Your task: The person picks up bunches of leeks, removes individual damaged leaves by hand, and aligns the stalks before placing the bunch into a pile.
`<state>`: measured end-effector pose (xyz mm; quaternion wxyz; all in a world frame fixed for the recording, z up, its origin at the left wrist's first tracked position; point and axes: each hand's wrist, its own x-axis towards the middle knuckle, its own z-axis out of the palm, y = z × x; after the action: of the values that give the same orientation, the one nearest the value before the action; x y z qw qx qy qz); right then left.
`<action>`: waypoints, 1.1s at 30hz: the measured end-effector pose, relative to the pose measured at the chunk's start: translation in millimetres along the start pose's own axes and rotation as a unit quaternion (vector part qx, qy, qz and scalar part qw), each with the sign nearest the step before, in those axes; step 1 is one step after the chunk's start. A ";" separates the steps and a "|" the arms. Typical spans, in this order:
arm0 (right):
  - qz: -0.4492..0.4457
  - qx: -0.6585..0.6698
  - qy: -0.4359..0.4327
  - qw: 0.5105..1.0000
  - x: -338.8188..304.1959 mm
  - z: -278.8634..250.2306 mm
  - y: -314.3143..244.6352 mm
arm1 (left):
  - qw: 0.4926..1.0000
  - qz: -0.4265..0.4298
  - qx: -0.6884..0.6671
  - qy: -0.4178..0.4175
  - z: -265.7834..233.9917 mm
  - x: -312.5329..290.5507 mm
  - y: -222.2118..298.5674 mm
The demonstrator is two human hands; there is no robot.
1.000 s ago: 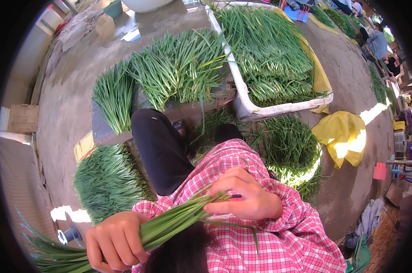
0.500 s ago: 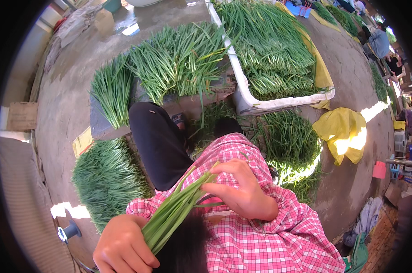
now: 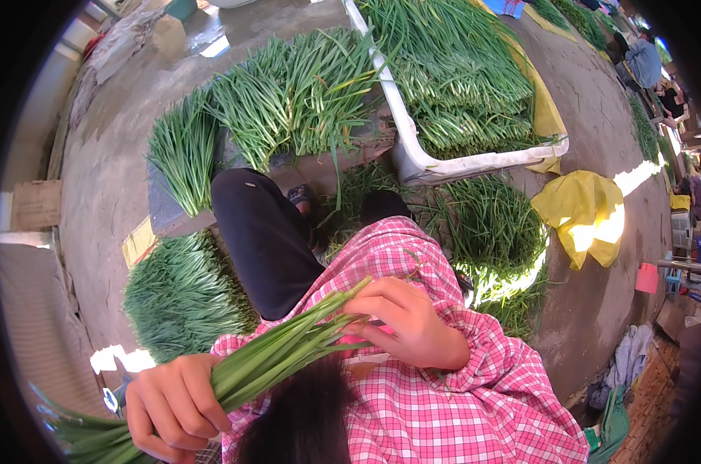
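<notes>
Left hand (image 3: pixel 179 406): closed around a bunch of green stalks (image 3: pixel 277 359), fingers wrapped over it, nearer the leafy end. Right hand (image 3: pixel 408 317): narrow, thumb and fingers curled in at the butt end, touching it; cannot tell if a stalk is pinched there.

Bunch held aloft in front of the checked shirt (image 3: pixel 451 406), between the 2 hands. Long axis slants: leaf tips spread low and left, past the left hand; butts point up and right, just beside the right fingertips. So the right hand is the nearer of the 2 to the butts, the left to the tips.

Beyond the hands: dark trouser leg (image 3: pixel 261 232), knee bent. Past it, a low grey board (image 3: pixel 172 223); 1 slim bundle (image 3: pixel 184 151) lies along its left edge, a broader spread of stalks (image 3: pixel 292 97) right of that. White tub (image 3: pixel 482 165) stands off the board's right end, layered stalks (image 3: pixel 463 85) reaching its near edge.

On the floor: dense stack (image 3: pixel 184 298) to the left, looser heap (image 3: pixel 490 224) below the tub's near edge, crumpled yellow sheet (image 3: pixel 579 213) off its near right corner.
</notes>
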<state>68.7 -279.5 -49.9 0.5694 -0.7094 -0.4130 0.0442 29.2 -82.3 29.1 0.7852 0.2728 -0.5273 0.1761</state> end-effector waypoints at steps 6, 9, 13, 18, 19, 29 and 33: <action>0.015 -0.011 -0.004 1.000 1.7 0.0 3.0 | 0.998 -0.036 0.030 0.052 -6.3 -3.9 1.8; 0.020 0.024 0.003 1.000 5.1 -2.9 6.3 | 0.994 -0.015 0.055 0.095 -5.1 -8.1 1.9; 0.022 0.057 -0.005 0.998 10.4 -4.7 9.8 | 0.984 0.000 0.076 0.163 -3.4 -14.1 2.2; 0.053 0.071 -0.080 0.993 14.2 -5.1 5.7 | 0.976 -0.011 0.100 0.193 0.3 -13.4 -1.7; 0.052 0.057 -0.089 0.993 14.1 -4.5 5.7 | 0.974 -0.008 0.107 0.201 1.6 -14.3 -3.9; 0.037 -0.102 -0.050 0.993 12.4 4.3 4.0 | 0.968 -0.016 0.154 0.198 2.5 -14.8 -12.6; 0.052 -0.128 -0.033 0.990 10.2 0.5 4.9 | 0.961 0.000 0.163 0.225 7.5 -16.5 -13.6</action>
<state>77.7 -272.7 -50.1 0.4567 -0.7950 -0.3968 0.0441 25.2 -97.4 12.7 0.8287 0.3503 -0.3013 0.3160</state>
